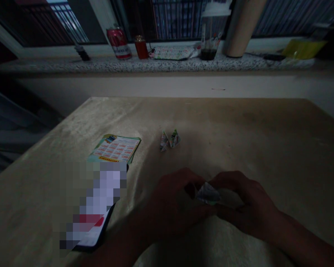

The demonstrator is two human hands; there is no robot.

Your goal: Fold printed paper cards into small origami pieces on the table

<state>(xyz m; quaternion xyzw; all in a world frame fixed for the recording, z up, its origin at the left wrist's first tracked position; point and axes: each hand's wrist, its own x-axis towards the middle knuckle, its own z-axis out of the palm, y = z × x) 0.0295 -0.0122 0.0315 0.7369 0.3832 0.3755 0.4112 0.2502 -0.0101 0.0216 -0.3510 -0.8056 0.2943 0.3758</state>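
Observation:
Both my hands meet over the near middle of a beige table (239, 133). Between them is a small folded piece of printed paper (208, 193). My left hand (175, 200) pinches its left side, fingers curled. My right hand (243, 204) pinches its right side, fingers curled too. Two small folded paper shapes (169, 141) lie on the table beyond my hands, untouched.
A stack of printed leaflets (115, 149) lies to the left, with a phone (93, 211) just in front of it. On the stone windowsill (156, 65) stand a red can (119, 43), a small red container (141, 47), a dark cup (209, 52), a cardboard tube (243, 27) and more leaflets.

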